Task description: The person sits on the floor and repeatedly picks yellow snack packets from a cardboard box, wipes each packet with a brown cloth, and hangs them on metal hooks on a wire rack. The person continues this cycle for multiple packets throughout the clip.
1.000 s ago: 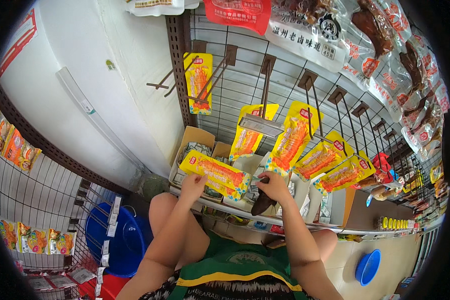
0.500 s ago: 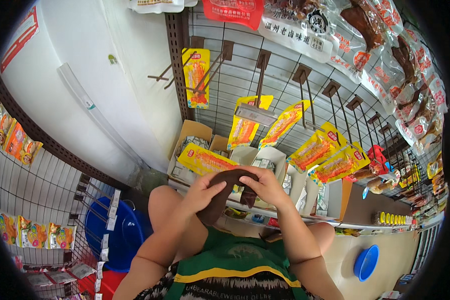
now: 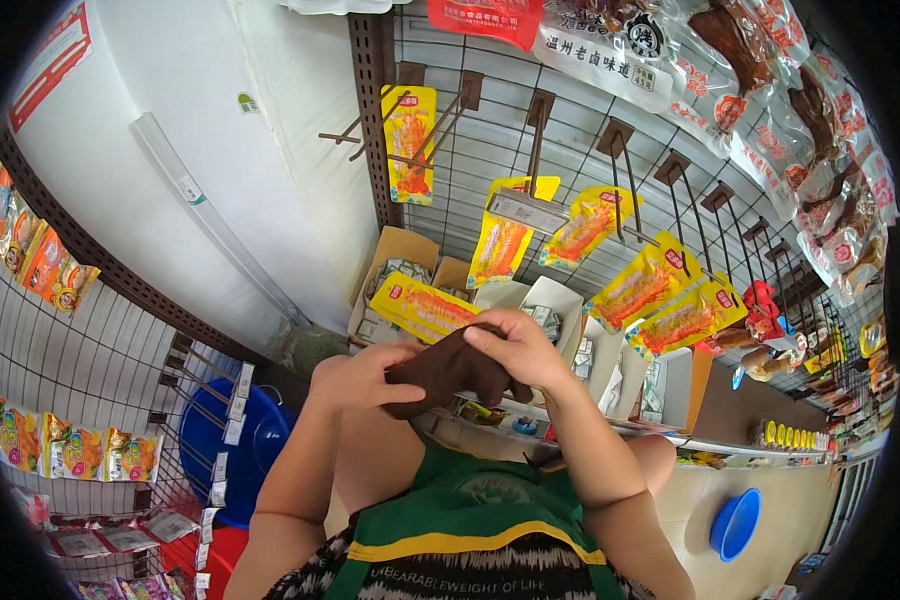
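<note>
A dark brown cloth is stretched between my two hands above my lap, folded, with a loose end hanging on the right. My left hand grips its left end, thumb on top and fingers behind it. My right hand pinches the upper right part, thumb across the front. Just beyond the cloth, a yellow snack packet lies on open white cartons holding small packs. I wear a green apron with a yellow edge.
Yellow packets hang from hooks on a wire grid ahead. Clear bags of brown food hang upper right. Another grid rack and a blue tub stand left. A blue basin sits on the floor at right.
The cloth has gone from hanging down in a curve to lying flatter between my hands. My left hand has moved slightly left and turned; my right hand has risen a little.
</note>
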A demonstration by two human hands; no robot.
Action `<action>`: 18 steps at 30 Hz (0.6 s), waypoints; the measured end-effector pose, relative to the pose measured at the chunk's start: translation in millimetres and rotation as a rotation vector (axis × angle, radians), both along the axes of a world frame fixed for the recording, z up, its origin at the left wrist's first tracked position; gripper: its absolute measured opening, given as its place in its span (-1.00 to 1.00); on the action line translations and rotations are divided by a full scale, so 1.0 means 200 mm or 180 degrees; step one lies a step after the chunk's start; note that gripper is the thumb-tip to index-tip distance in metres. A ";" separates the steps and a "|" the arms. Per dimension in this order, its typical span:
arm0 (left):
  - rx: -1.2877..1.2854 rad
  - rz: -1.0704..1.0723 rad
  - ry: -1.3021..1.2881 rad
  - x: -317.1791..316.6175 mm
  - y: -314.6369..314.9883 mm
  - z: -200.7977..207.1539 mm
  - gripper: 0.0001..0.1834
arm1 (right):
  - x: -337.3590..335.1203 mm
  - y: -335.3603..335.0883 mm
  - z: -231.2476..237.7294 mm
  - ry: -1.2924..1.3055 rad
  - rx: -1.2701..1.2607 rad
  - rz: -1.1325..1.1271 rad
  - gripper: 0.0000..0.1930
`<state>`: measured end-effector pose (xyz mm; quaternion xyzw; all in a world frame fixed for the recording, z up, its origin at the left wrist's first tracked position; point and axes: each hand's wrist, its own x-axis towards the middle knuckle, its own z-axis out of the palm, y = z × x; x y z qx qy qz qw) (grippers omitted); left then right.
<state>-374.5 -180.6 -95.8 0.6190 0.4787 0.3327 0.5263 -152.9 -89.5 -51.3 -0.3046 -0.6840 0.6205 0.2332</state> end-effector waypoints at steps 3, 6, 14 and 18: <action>-0.0254 -0.0573 -0.0464 0.10 0.02 -0.02 -0.59 | -0.05 -0.01 0.08 -0.0770 0.0490 0.0812 -0.64; -0.1092 -0.0582 -0.1214 0.16 0.01 -0.04 -0.58 | -0.02 0.06 -0.05 -0.0296 0.0063 0.0072 -0.66; -0.1180 0.0919 -0.2887 0.22 -0.10 -0.04 -0.53 | 0.06 -0.23 -0.34 0.2470 -0.3816 0.0581 -0.22; -0.0508 0.0927 -0.0893 0.14 -0.13 0.06 -0.59 | 0.02 -0.19 -0.27 0.1228 -0.2163 -0.0248 -0.50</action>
